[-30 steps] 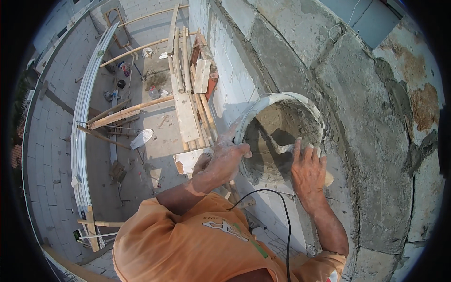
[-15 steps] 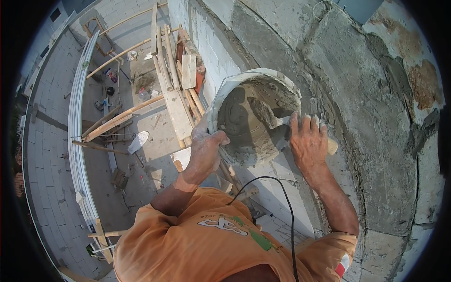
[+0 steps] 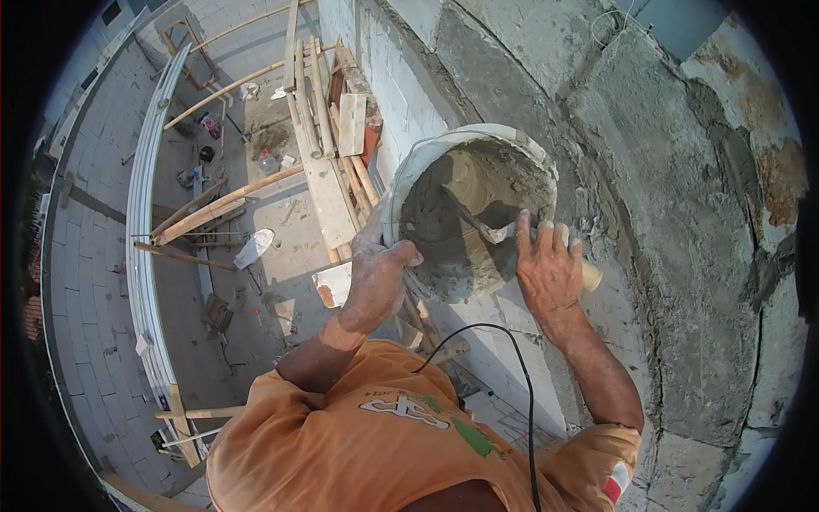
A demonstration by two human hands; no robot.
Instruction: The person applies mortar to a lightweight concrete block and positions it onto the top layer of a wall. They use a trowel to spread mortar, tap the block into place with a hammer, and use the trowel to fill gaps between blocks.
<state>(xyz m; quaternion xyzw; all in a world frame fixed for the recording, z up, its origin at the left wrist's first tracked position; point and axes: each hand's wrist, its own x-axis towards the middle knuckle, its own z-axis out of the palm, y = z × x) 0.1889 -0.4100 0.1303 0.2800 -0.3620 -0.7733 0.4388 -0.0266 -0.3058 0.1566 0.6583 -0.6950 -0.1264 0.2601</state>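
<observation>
A pale bucket (image 3: 503,136) with grey mortar inside sits tilted at the top of the block wall (image 3: 382,90), its mouth facing up toward me. My left hand (image 3: 380,277) is closed on its left side, with the thumb near the lower rim and the other fingertips partly hidden. My right hand (image 3: 550,273) is at the bucket's right edge, curled round a trowel (image 3: 590,275) with a pale wooden handle; the metal shank and blade reach into the mortar, and the blade is partly coated and shadowed.
Left, below the wall, lie bamboo poles and planks (image 3: 328,205), long pale metal lengths (image 3: 145,282), a white shovel-like object (image 3: 254,252) and scattered items on the floor. Rough mortared concrete (image 3: 665,213) spreads to the right. A black cable (image 3: 525,384) crosses my shirt.
Since a second ago the bucket, held in my left hand, has shifted up and left. The trowel blade has changed angle inside it, with my right hand still on the handle.
</observation>
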